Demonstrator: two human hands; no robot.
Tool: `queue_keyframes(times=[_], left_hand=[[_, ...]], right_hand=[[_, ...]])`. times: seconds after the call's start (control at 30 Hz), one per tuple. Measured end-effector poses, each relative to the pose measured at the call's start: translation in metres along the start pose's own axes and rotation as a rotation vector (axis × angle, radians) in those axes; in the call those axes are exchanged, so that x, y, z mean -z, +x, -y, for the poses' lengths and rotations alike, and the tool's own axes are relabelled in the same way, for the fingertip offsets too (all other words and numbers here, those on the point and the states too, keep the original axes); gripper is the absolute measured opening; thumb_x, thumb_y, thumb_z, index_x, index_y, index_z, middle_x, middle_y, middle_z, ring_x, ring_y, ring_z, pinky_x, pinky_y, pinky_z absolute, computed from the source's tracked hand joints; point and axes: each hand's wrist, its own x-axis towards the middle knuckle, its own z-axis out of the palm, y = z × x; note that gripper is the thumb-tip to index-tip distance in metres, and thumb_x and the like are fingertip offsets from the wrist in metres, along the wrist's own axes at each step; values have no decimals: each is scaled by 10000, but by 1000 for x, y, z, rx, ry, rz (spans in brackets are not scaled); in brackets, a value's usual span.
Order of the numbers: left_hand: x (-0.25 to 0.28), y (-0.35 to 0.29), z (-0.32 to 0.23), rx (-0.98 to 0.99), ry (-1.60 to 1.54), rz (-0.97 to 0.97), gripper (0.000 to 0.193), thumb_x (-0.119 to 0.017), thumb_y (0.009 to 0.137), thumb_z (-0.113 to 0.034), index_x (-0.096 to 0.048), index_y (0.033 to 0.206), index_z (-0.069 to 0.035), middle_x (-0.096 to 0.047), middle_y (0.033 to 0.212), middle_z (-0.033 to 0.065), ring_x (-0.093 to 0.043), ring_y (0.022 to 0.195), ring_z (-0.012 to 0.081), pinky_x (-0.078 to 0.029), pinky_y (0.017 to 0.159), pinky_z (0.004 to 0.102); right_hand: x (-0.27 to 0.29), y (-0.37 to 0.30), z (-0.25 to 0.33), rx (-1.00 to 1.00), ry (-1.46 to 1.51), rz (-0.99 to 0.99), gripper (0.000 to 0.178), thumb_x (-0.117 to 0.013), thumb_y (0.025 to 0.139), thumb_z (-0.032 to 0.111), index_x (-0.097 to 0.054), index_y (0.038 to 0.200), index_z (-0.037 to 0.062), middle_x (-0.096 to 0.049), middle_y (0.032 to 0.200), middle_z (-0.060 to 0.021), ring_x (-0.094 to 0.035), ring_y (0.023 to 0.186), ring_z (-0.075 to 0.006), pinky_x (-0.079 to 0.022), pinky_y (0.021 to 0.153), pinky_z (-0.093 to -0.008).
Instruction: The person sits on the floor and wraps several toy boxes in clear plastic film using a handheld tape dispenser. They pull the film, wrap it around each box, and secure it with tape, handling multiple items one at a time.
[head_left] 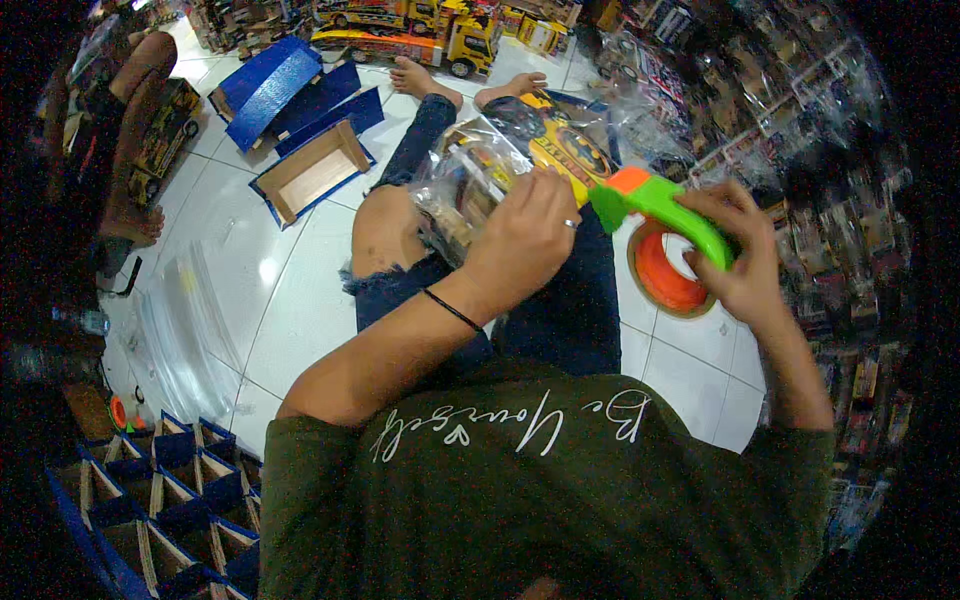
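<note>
My right hand (pixel 742 248) is wrapped around the green handle of a tape dispenser (pixel 705 225) loaded with a roll of orange tape (pixel 665 272). The dispenser's orange-and-green head points left, close to my left hand (pixel 530 228). That hand is closed, its fingers pinching the clear plastic wrap around a packaged toy (pixel 470 180), which rests over my lap between the knees. Details of the toy are hard to make out through the shiny wrap. A yellow-and-black printed panel (pixel 572 150) shows just beyond my left fingers; whether it belongs to the same package I cannot tell.
Blue-edged wooden trays (pixel 312 180) lie on the white tiled floor ahead left. Flat clear plastic sheets (pixel 185 310) are at left, above a blue compartment rack (pixel 150 500). Toy trucks (pixel 470 48) stand at the back, wrapped goods (pixel 830 150) line the right. Another person's leg (pixel 140 120) is far left.
</note>
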Motion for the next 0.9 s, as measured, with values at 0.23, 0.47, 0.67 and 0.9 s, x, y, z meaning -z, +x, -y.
queue_keyframes(times=[0.23, 0.47, 0.67, 0.9], left_hand=[[14, 1, 0, 31, -8, 101, 387, -538, 830, -206, -536, 1146, 19, -563, 1044, 159, -528, 963, 261, -440, 855, 361], [-5, 15, -18, -430, 630, 443, 589, -376, 883, -310, -340, 1397, -25, -249, 1492, 129, -97, 1414, 281, 48, 1144, 430], [-48, -37, -36, -758, 759, 1026, 619, -373, 879, -326, -289, 1421, -39, -261, 1489, 124, -146, 1405, 283, -49, 1148, 448], [68, 8, 29, -441, -181, 639, 723, -716, 619, -395, -487, 1256, -142, -412, 1382, 78, -323, 1326, 253, -198, 1110, 490]], right_hand=[[-31, -84, -2, -30, 121, -63, 561, -619, 550, 166, -637, 1102, 69, -561, 1024, -182, -579, 972, -323, -465, 879, -396], [-106, -30, -27, -42, -61, 358, 477, -684, 625, 259, -648, 1069, 90, -558, 1084, -172, -610, 906, -350, -507, 813, -409], [-151, -117, -148, -301, 258, -489, 545, -585, 634, 30, -520, 1174, 25, -496, 1150, -169, -482, 1106, -340, -391, 970, -397], [-271, -159, -276, -1099, 444, -468, 633, -697, 775, 197, -422, 1322, 38, -356, 1390, -176, -353, 1279, -308, -373, 984, -404]])
